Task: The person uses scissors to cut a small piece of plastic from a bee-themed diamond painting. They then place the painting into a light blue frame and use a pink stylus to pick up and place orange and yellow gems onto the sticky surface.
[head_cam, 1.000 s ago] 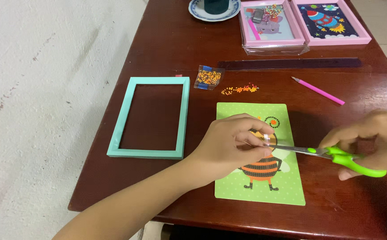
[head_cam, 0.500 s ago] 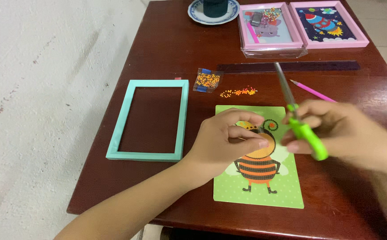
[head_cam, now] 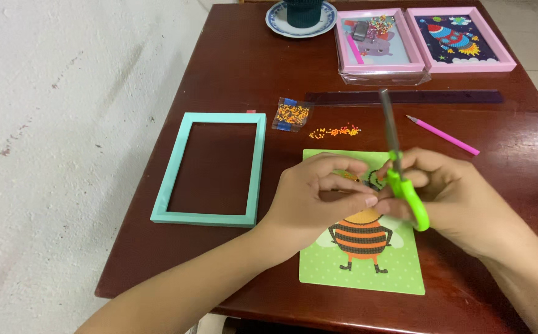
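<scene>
The scissors [head_cam: 399, 167], green-handled with grey blades, stand with their long axis running almost straight from 6 to 12 o'clock, the closed blades pointing toward 12 o'clock and the handles lowest, tipped a touch toward 5 o'clock. The right hand [head_cam: 461, 201] is wrapped around the green handles, holding them over the upper part of the green bee picture card [head_cam: 368, 260], which lies flat on the dark wooden desk [head_cam: 238, 68]. The left hand [head_cam: 318, 201] sits just at 9 o'clock of the handles, fingers curled narrow and pinching at something small I cannot make out, its fingertips touching or nearly touching the right hand. Half a second ago the blades leaned toward 11 o'clock; now they are more upright, and the two hands have drawn closer together over the bee. A second ago the scissors lay nearly level, tips toward 9 o'clock. At 10 o'clock of the hands lies a teal frame [head_cam: 210, 168], with a small bag of beads [head_cam: 290, 114] and loose orange beads [head_cam: 336, 131] at 12 o'clock.
</scene>
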